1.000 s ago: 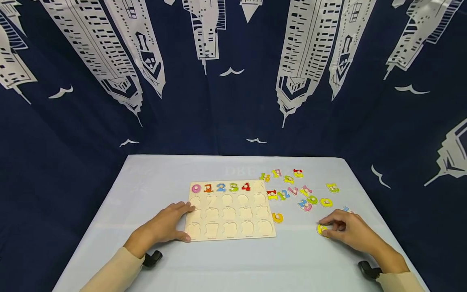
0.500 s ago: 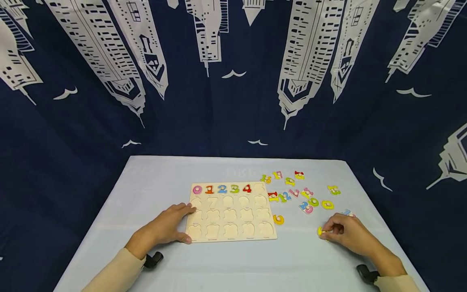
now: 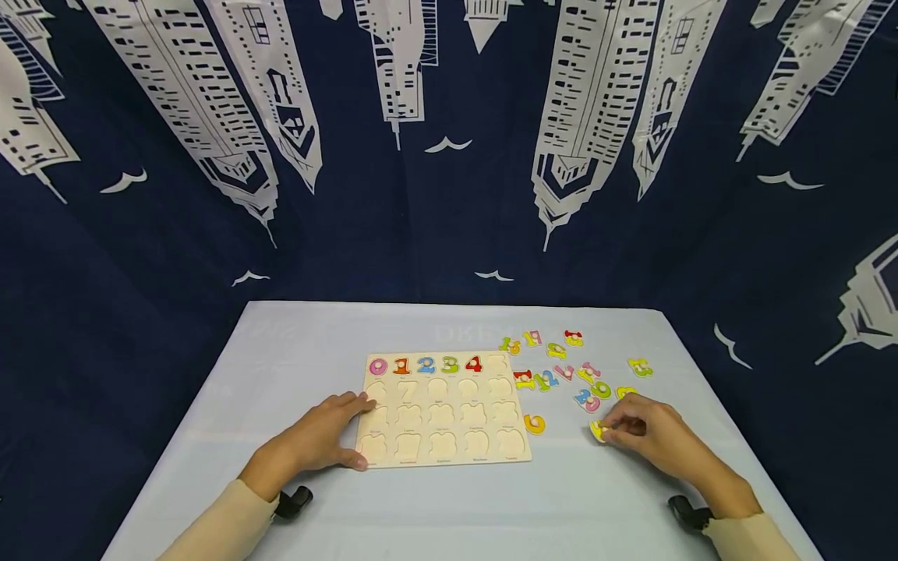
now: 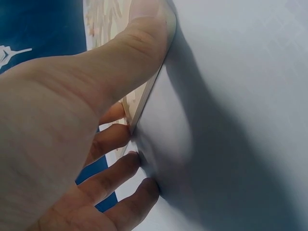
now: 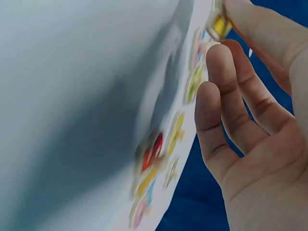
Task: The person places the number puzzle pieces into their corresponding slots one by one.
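My left hand (image 3: 309, 436) rests at the left edge of a wooden number puzzle board (image 3: 456, 425), fingers spread. In the left wrist view its thumb lies over the corner of the board and the other fingertips are at the edge and the table. Across the board's top row sit a pink 0 (image 3: 378, 366), an orange 1 (image 3: 401, 365), a blue 2, a green 3 and a red 4 (image 3: 473, 364). To the right of the board, my right hand (image 3: 662, 436) pinches a yellow puzzle piece (image 3: 598, 431) between thumb and fingertips; its digit is mostly hidden.
Several loose number pieces lie right of and behind the board, among them an orange curved piece (image 3: 535, 424) beside its right edge and a yellow-green piece (image 3: 640, 367) farther right. A white cloth (image 3: 449, 514) covers the table, with a dark patterned curtain (image 3: 393, 218) behind.
My right hand has moved left with the yellow piece, which is now tilted. A yellow piece behind it is now partly covered by the hand. The left hand stays on the board.
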Demonstrator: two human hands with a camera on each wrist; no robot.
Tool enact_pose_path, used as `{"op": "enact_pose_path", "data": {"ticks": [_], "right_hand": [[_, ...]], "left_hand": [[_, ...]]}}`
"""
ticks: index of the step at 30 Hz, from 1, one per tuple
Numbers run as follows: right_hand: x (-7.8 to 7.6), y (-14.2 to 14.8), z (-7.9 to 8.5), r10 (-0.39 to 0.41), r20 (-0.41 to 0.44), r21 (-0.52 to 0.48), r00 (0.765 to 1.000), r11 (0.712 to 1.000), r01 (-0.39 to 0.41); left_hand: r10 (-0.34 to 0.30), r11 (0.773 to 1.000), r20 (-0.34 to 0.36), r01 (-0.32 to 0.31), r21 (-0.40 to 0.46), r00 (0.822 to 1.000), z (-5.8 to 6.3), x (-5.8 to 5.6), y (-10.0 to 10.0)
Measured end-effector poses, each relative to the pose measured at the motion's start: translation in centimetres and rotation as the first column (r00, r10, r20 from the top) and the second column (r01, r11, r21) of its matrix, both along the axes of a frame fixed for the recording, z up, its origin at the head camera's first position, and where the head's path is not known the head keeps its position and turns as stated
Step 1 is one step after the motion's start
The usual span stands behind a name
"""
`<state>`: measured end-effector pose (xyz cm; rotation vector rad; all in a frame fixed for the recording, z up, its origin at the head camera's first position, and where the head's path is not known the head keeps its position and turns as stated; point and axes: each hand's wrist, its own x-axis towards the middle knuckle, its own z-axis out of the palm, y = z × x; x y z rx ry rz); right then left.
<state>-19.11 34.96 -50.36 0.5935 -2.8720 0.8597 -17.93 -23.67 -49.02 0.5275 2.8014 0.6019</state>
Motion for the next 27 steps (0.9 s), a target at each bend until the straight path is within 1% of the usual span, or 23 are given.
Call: {"op": "enact_pose_path", "data": {"ticks": [3,6,12,17,21,23,27], "right_hand": [[-1.0,-1.5,0.4,0.037,-0.015,-0.036,0.999,0.999,-0.038],[-1.9,-3.1,0.8,0.066,-0.008,-0.069,0.998,0.995,-0.066],[-3.9,-5.7,1.6,0.086,0.013,-0.074,0.996,0.994,-0.085],[-5.8,-8.0,1.2,0.108,-0.017,-0.087,0.994,0.990,-0.109],[-7.6,-9.7,0.9,0.111,-0.045,-0.096,0.993,0.989,-0.115],[-8.4,-10.6,0.9,0.113,-0.050,-0.098,0.992,0.988,-0.118],[-9.8,-12.2,0.9,0.131,-0.033,-0.096,0.991,0.986,-0.134]], "left_hand": [[0.005,1.000,-0.001,-0.005,-0.003,1.000,0.0,0.1,-0.1],[0.002,1.000,-0.006,-0.002,-0.006,1.000,0.1,0.1,-0.2],[-0.003,1.000,0.001,0.003,0.013,1.000,0.1,0.1,0.0],[-0.003,1.000,0.005,0.003,0.017,1.000,0.3,0.2,0.0],[-0.011,1.000,-0.004,0.011,0.014,1.000,0.3,0.1,-0.1],[-0.016,1.000,-0.008,0.016,0.010,1.000,0.2,0.1,-0.2],[-0.012,1.000,0.002,0.012,0.018,1.000,0.1,0.1,-0.2]]}}
